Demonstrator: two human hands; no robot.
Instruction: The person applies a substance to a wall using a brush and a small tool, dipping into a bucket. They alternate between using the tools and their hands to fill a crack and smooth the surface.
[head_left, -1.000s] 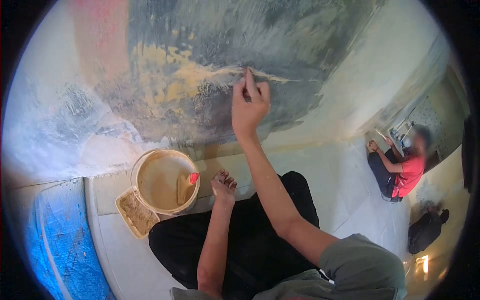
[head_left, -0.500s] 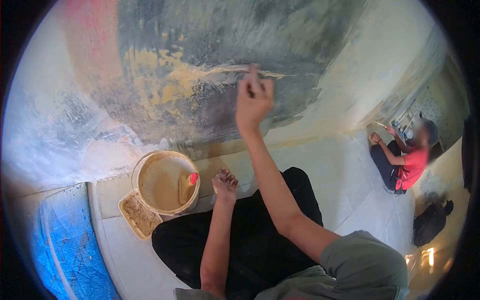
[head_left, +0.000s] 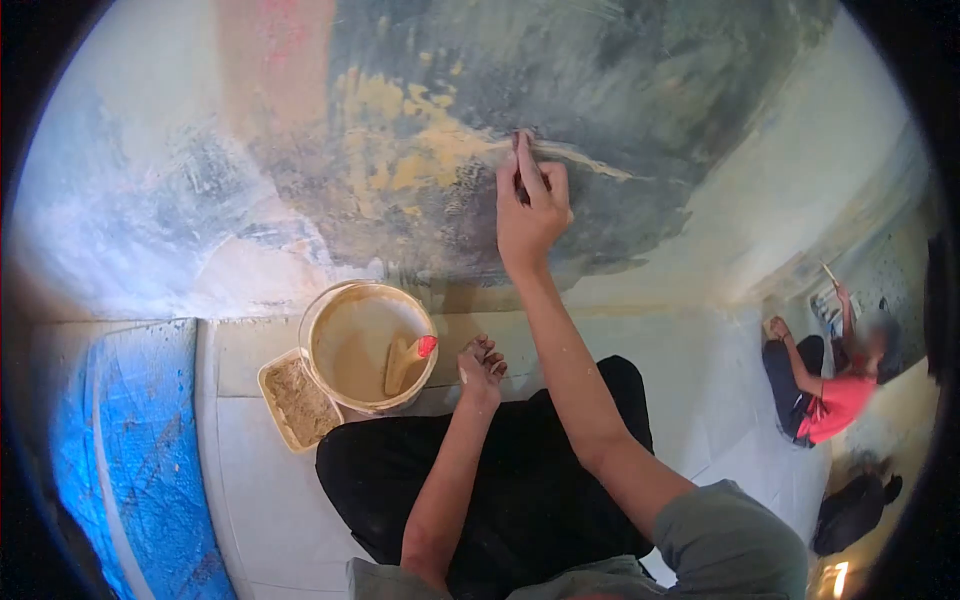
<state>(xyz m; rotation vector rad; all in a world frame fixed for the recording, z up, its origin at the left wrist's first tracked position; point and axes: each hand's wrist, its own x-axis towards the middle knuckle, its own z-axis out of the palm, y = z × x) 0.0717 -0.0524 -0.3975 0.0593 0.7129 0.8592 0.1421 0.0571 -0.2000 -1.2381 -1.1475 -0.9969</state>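
Observation:
My right hand (head_left: 535, 215) reaches up to the wall. One finger is stretched out with its tip against a pale streak of filler (head_left: 590, 160) on the dark painted patch (head_left: 620, 90); the other fingers are bent and apart, and I see nothing held. My left hand (head_left: 482, 368) rests low beside the bucket, palm turned up, its stained fingers curled in; what they hold, if anything, I cannot make out. The round bucket (head_left: 318, 365) contains beige liquid and a broad brush (head_left: 403, 368) with a red handle tip. Against the bucket stands a small tub (head_left: 268, 385) of crumbly brown material.
Blue plastic sheeting (head_left: 150, 430) covers the floor at left. Pale tiles (head_left: 700, 400) run along the wall base. At far right a person in a red shirt (head_left: 840, 405) sits by the wall holding a thin tool (head_left: 829, 272); a dark bag-like shape (head_left: 850, 515) lies behind.
My right hand's fingertip has moved left along the pale streak, nearer the yellow patch. The view has shifted, so the wall and bucket appear farther right. My left hand stays by the bucket.

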